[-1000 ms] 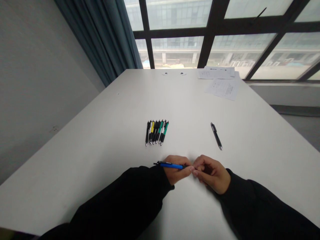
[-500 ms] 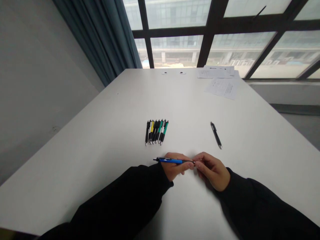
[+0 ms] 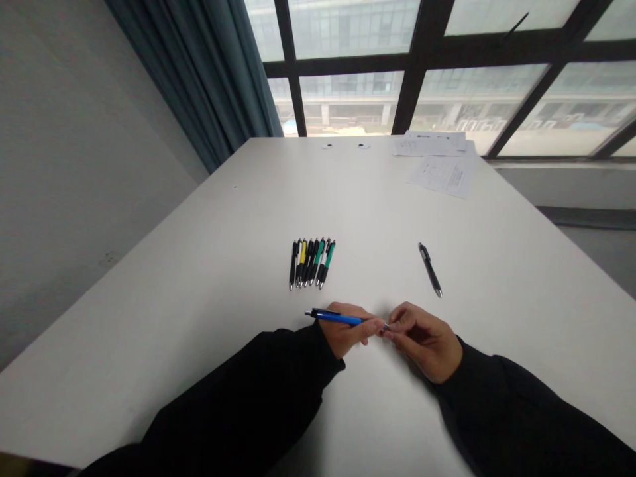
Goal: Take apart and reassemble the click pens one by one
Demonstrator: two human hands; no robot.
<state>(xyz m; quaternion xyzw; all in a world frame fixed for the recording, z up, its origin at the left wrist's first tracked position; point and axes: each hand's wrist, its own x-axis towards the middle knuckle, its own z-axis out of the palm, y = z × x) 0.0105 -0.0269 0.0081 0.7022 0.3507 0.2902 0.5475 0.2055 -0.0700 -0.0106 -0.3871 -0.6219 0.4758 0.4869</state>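
A blue pen (image 3: 338, 318) with a black grip lies across my left hand (image 3: 350, 329), its clicker end toward the left. The thumb and fingers of that hand are closed on the grip. At the pen's silvery tip, the thumb and forefinger of my right hand (image 3: 424, 338) pinch together, close to the left fingertips. Beyond the hands, a row of several pens (image 3: 311, 263), black, white, yellow and green, lies side by side on the white table (image 3: 223, 278). A single black pen (image 3: 430, 270) lies apart, farther right.
Printed papers (image 3: 442, 165) overlap at the table's far right corner. Two small round fittings sit near the far edge. A blue curtain (image 3: 213, 73) hangs at the left, and a dark-framed window stands behind the table.
My right hand has shifted slightly right and its thumb and forefinger have changed position at the tip, where more silver shows. The left hand stays closed on the pen.
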